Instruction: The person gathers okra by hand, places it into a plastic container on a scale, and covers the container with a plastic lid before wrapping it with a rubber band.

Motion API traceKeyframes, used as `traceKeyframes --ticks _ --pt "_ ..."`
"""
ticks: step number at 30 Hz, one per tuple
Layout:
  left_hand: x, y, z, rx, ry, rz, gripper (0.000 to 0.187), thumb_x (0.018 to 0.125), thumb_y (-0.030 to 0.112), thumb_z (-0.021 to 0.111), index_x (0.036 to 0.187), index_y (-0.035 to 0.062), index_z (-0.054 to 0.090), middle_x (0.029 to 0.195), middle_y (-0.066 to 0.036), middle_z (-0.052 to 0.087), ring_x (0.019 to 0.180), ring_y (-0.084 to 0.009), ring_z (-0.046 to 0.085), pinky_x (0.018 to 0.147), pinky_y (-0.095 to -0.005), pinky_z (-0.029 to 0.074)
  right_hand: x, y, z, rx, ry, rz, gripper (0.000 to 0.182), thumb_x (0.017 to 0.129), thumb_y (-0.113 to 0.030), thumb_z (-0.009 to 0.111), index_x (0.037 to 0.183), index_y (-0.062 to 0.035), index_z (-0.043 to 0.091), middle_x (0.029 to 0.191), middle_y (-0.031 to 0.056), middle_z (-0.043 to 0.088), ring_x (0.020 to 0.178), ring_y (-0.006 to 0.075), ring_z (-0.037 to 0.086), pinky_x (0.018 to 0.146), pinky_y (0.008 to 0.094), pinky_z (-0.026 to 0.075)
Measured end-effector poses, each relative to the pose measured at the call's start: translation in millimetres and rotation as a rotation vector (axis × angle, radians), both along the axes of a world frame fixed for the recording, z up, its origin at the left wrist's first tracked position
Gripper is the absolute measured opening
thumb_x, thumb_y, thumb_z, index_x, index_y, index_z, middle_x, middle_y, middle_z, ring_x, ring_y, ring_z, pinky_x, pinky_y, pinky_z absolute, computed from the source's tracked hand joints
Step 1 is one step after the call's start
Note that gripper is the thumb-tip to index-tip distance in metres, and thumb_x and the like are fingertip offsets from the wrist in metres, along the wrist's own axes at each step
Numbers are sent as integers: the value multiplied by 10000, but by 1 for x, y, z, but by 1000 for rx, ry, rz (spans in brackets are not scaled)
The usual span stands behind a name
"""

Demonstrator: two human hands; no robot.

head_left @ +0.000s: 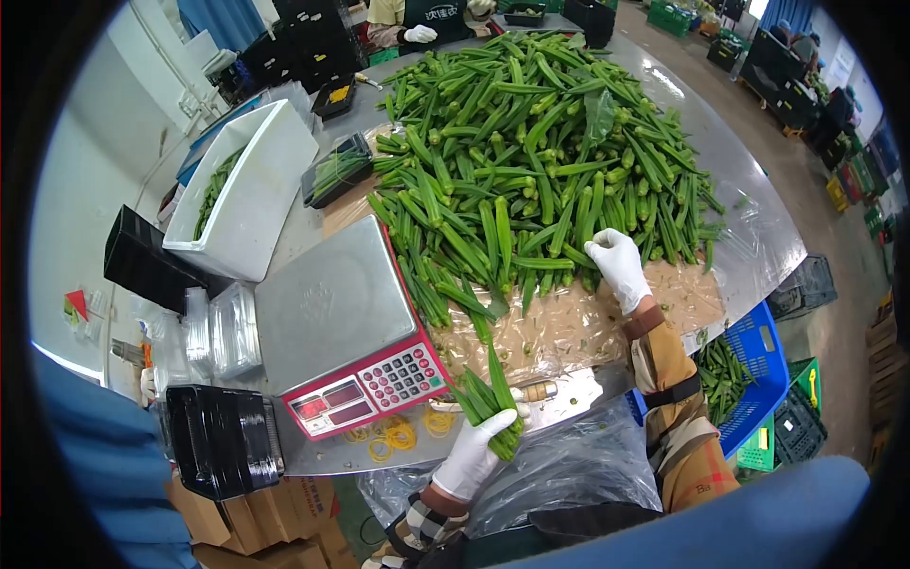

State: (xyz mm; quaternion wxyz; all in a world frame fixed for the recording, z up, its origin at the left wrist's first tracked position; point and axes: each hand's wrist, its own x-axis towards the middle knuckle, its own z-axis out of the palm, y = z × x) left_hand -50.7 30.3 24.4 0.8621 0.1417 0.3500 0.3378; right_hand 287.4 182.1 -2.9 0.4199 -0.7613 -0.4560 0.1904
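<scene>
My left hand (477, 453), in a white glove, is closed round a small bunch of green okra (485, 400) at the table's near edge. My right hand (618, 269), also white-gloved, is at the near side of a big okra pile (540, 152), its fingers pinched on an okra pod (545, 263) there. Just beyond my left hand lies a tool with a wooden handle (538, 391), partly hidden. A red scale (332, 322) with a metal top stands left of my left hand.
Yellow rubber bands (393, 438) lie before the scale. At left are a white foam box (275, 152) with okra, a black tray (336, 171), and stacked black trays (223, 441). A blue basket (763, 379) holds okra at right. Across the table, a person's gloved hand (420, 34) shows.
</scene>
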Motion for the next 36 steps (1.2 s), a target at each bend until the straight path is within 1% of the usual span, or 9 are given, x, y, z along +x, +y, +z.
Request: traceKeyframes --ticks 6,11,15,16,18,20,25,26,36 --pt "0 2 8 64 65 23 369 899 10 645 1255 -17 553 1113 -146 675 1029 -245 662 930 -378 543 -2 -44 40 224 580 103 206 949 -161 615 1077 -7 664 862 -4 663 715 68 560 651 223 460" --pt "3 4 5 49 106 22 431 902 7 634 1312 -17 501 1149 -152 659 1048 -262 655 951 -396 533 -13 -83 56 327 1432 388 319 983 -226 598 1198 9 626 928 12 636 687 86 536 600 241 437" --pt "6 3 4 88 102 -19 554 921 40 618 1423 -17 391 1203 -169 628 1092 -300 636 992 -433 513 -39 -102 61 269 1555 444 329 992 -234 592 1202 16 619 918 10 644 671 82 538 601 233 450" --pt "9 3 6 95 91 -17 550 929 52 617 1424 -16 388 1208 -167 625 1095 -299 634 993 -433 512 -50 -109 68 206 1467 426 289 988 -230 602 1171 -9 638 909 7 655 695 63 553 608 225 458" --pt "15 0 14 47 -42 53 535 948 87 610 1426 -10 390 1222 -166 618 1107 -297 629 987 -441 517 -74 -123 71 21 943 499 324 986 -298 610 1162 -28 645 888 10 665 707 76 563 649 234 466" --pt "18 0 17 26 -103 79 523 965 118 598 1430 -2 390 1239 -166 611 1123 -297 622 982 -448 522 -91 -130 72 -205 891 620 318 974 -294 631 1157 -36 663 916 19 676 740 75 579 667 229 476" --pt "12 4 8 58 -7 31 502 992 155 567 1439 12 388 1275 -175 591 1160 -302 606 978 -462 526 -111 -129 68 -100 1431 497 336 987 -237 605 1168 45 631 936 50 655 769 97 574 679 237 469" --pt "11 4 5 65 -7 41 498 994 155 563 1438 11 389 1273 -178 591 1160 -303 606 977 -461 526 -101 -128 52 -80 1600 622 335 1016 -201 564 1232 55 585 1125 83 648 926 117 614 821 262 516" --pt "11 5 0 57 -13 74 476 1000 153 559 1430 24 404 1276 -177 592 1163 -313 606 972 -463 526 -104 -134 36 -79 1706 525 370 1015 -199 562 1280 59 570 1160 105 651 868 129 602 700 268 486"
